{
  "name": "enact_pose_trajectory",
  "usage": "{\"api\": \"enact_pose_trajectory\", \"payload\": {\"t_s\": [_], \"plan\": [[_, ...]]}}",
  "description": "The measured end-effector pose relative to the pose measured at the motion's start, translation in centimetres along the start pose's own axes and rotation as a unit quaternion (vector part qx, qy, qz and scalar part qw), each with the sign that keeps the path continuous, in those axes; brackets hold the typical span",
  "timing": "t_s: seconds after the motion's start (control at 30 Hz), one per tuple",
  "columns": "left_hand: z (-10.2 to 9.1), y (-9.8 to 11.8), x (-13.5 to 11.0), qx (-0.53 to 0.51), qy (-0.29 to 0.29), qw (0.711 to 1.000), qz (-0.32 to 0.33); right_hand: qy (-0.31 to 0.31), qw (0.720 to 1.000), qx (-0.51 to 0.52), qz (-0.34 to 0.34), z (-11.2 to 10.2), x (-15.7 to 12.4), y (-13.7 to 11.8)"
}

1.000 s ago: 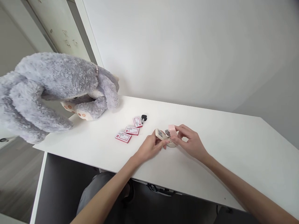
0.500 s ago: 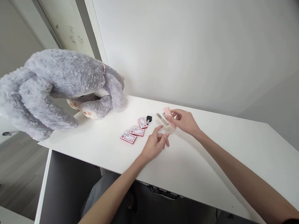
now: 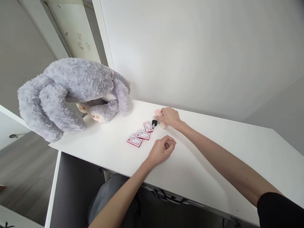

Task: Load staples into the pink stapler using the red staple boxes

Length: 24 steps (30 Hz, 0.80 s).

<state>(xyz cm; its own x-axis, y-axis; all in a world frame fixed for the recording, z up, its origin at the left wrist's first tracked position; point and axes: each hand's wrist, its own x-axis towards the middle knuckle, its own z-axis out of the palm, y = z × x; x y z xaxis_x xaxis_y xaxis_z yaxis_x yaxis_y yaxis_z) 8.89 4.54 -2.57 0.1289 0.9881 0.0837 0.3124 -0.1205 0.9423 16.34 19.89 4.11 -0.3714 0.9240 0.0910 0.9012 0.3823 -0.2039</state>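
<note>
My right hand (image 3: 169,117) reaches across the white table (image 3: 213,158) and is closed on a pink and cream stapler (image 3: 158,114), holding it down near a small black object (image 3: 154,123). My left hand (image 3: 162,150) rests on the table nearer me, its fingers curled into a loose fist with nothing in them. Three small red and white staple boxes (image 3: 142,135) lie in a diagonal row just left of both hands.
A big grey plush toy (image 3: 71,91) lies on the table's far left corner, beside a white wall (image 3: 190,47). The table's left edge drops to a wooden floor (image 3: 21,164). Cables hang under the near edge.
My right hand has carried the stapler away from me to the spot by the black object. My left hand let go of it, drew back and curled shut.
</note>
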Motion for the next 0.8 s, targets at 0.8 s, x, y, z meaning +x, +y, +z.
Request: {"api": "enact_pose_trajectory", "payload": {"t_s": [0.8], "plan": [[-0.2,-0.2,-0.1,0.074,-0.002,0.997,0.014,0.050,0.874,0.481,0.057,4.0,-14.9,12.2]]}}
